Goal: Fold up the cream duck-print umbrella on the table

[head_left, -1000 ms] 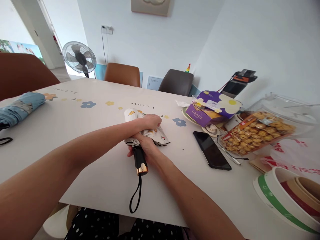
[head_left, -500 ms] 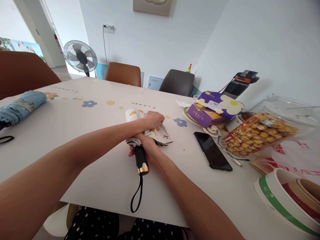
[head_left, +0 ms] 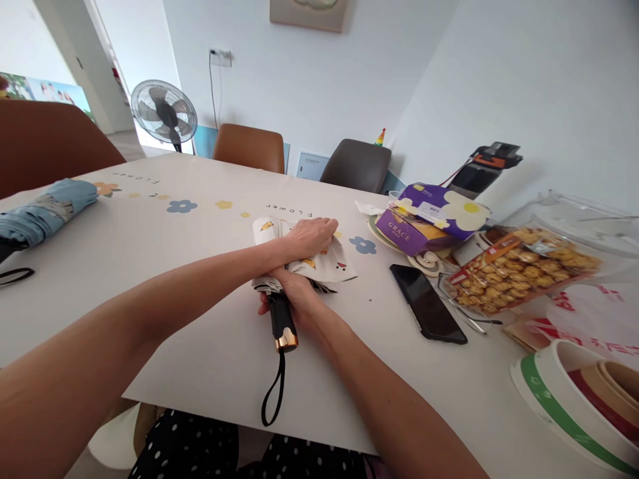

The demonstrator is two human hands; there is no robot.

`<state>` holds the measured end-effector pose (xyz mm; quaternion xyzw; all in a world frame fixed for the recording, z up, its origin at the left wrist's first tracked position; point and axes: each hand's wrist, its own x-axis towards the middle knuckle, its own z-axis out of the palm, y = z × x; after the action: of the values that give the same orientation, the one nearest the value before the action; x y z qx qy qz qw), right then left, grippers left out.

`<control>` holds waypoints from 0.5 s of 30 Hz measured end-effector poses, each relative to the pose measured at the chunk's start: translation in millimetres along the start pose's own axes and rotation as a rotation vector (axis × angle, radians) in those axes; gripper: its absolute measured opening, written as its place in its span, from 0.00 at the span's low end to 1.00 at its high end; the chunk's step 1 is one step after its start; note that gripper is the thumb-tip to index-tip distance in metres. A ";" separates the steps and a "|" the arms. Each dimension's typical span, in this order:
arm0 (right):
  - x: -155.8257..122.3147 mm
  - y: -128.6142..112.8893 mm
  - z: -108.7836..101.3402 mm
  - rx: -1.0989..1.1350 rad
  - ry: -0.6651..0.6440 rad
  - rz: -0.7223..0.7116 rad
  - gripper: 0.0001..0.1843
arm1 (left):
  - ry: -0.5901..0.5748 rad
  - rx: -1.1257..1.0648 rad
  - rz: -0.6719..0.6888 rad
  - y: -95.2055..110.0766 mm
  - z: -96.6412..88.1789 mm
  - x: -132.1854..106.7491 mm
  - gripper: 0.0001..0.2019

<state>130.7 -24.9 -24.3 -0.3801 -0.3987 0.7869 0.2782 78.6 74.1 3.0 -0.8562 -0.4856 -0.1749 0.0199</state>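
A folding umbrella point(head_left: 264, 233) with white fabric, small yellow and red prints and a black handle with a gold end lies partly wrapped on the table. From its handle hangs a black wrist strap. My right hand point(head_left: 297, 293) is closed around the umbrella just above the handle, its fingertips showing on the left side. Crossing over my right wrist area, my left hand point(head_left: 313, 237) rests on the loose fabric with its fingers bent together against a fold; the fingertips are partly hidden. A loose flap of fabric spreads out to the right.
Another folded umbrella point(head_left: 54, 209), blue, lies at the left. To the right are a phone point(head_left: 428, 303), eyeglasses point(head_left: 466, 313), a purple box point(head_left: 419, 219), a clear snack tub point(head_left: 524, 266) and tape rolls point(head_left: 549, 392). Chairs and a fan point(head_left: 164, 116) stand beyond the table.
My left hand has shifted a little to the right along the fabric, and the flap now spreads wider to the right. My right hand keeps its grip near the handle.
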 end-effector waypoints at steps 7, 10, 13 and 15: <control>0.7 -0.4 0.9 0.002 0.002 0.001 0.12 | 0.184 -0.119 -0.102 -1.8 -2.4 -0.8 0.07; 1.5 0.7 0.2 0.006 -0.008 0.012 0.13 | 0.314 -0.232 -0.201 -4.0 -7.9 -3.3 0.04; 1.9 1.7 -0.3 0.013 -0.012 0.027 0.14 | 0.437 -0.336 -0.295 -8.7 -14.8 -8.5 0.03; 2.6 2.5 -0.7 0.035 -0.002 0.023 0.15 | 0.488 -0.371 -0.326 -12.9 -19.3 -14.9 0.03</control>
<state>129.5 -24.0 -27.6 -0.3790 -0.3809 0.7972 0.2753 55.4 64.7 14.5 -0.6893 -0.5569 -0.4608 -0.0488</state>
